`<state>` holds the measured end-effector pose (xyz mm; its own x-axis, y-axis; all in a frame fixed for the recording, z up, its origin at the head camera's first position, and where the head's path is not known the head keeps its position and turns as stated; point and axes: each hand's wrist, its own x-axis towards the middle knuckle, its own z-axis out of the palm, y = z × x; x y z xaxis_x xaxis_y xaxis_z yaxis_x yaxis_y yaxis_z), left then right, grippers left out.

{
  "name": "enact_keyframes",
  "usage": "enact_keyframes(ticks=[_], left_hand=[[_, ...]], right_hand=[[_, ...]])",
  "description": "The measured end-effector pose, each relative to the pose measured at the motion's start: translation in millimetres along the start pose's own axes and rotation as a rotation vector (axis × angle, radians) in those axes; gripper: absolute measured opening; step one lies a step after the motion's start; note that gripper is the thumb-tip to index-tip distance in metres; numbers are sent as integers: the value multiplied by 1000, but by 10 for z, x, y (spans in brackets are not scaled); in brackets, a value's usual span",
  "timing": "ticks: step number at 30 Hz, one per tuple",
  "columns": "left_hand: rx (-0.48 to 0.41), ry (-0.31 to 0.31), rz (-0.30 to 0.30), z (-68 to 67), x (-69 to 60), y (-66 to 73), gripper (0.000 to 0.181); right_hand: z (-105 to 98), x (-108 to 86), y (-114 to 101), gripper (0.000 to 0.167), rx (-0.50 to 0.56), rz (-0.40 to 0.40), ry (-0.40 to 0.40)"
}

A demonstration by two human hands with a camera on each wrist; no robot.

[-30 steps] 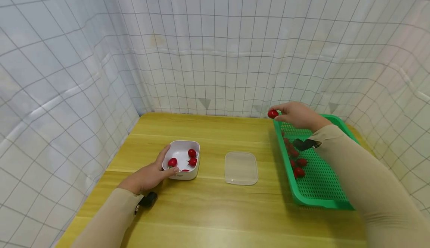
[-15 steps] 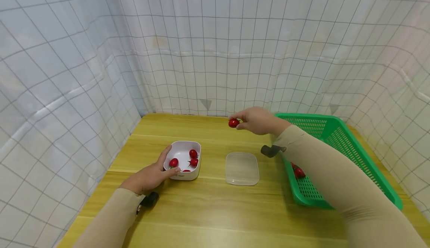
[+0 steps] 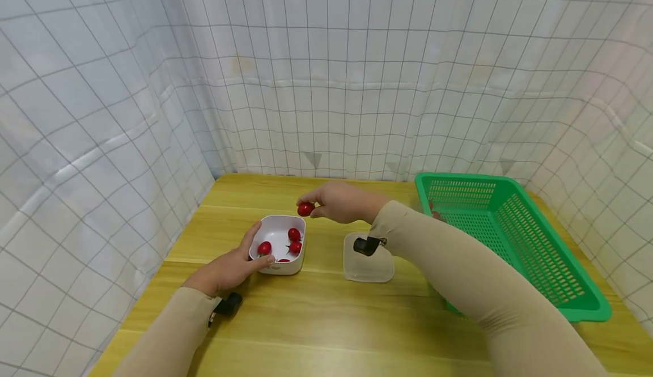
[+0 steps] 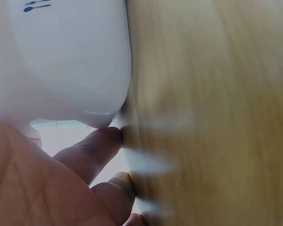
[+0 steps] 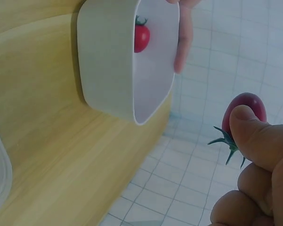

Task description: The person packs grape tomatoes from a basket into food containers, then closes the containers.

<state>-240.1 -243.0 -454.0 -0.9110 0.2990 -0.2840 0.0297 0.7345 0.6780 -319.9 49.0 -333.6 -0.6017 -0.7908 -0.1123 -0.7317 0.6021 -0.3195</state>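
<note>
My left hand (image 3: 229, 268) holds a small white square box (image 3: 273, 232) by its left side, the thumb over the near rim. Several red cherry tomatoes (image 3: 293, 233) lie inside the box. Between thumb and fingers, my right hand (image 3: 347, 202) pinches another cherry tomato (image 5: 247, 101), whose green calyx shows in the right wrist view. That hand hovers just beyond the box's far right corner, apart from it. In the left wrist view the box wall (image 4: 70, 61) bears a dark cutlery print, with fingers (image 4: 87, 155) curving below it.
A clear plastic lid (image 3: 368, 269) lies on the wooden table (image 3: 306, 320) right of the box, under my right wrist. At the right stands a green mesh basket (image 3: 553, 241) with tomatoes partly hidden by my sleeve. Grid-patterned curtains (image 3: 357, 82) enclose the table.
My right hand has carried the cherry tomato leftward from above the basket's far left corner to near the box. The left hand stays on the box.
</note>
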Motion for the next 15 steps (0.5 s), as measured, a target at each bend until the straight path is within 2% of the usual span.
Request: enact_keyframes(ticks=[7, 15], left_hand=[[6, -4, -3, 7, 13, -8, 105], [3, -9, 6, 0, 5, -13, 105]], right_hand=[[198, 169, -103, 32, -4, -50, 4], [364, 283, -196, 38, 7, -51, -5]])
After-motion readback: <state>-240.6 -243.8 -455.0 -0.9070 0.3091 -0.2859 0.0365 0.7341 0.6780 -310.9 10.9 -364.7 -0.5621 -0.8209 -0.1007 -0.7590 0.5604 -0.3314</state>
